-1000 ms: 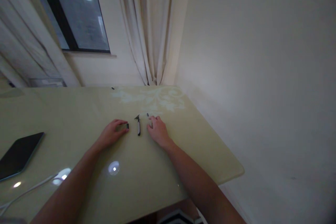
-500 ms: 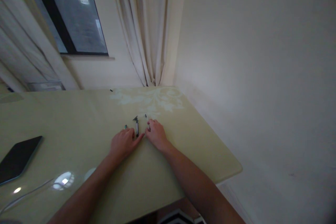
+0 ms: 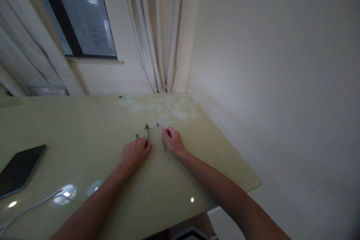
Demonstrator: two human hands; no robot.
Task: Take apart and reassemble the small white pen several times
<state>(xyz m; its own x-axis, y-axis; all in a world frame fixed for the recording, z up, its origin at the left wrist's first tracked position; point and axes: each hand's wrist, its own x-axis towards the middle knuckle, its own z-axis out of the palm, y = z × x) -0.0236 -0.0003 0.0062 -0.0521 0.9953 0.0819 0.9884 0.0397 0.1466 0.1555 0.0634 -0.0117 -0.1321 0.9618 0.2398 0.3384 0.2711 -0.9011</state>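
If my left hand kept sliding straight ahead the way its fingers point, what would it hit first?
Most likely the dark slim tool: the left hand already has its fingertips at the tool's near end, so it would push that along the table. Depth is hard to judge.

The table [image 3: 84, 127] is pale yellow-green with a whitish floral print; the tablet [image 3: 18, 168] is black, the cable [image 3: 30, 206] white, the curtain [image 3: 160, 30] cream.
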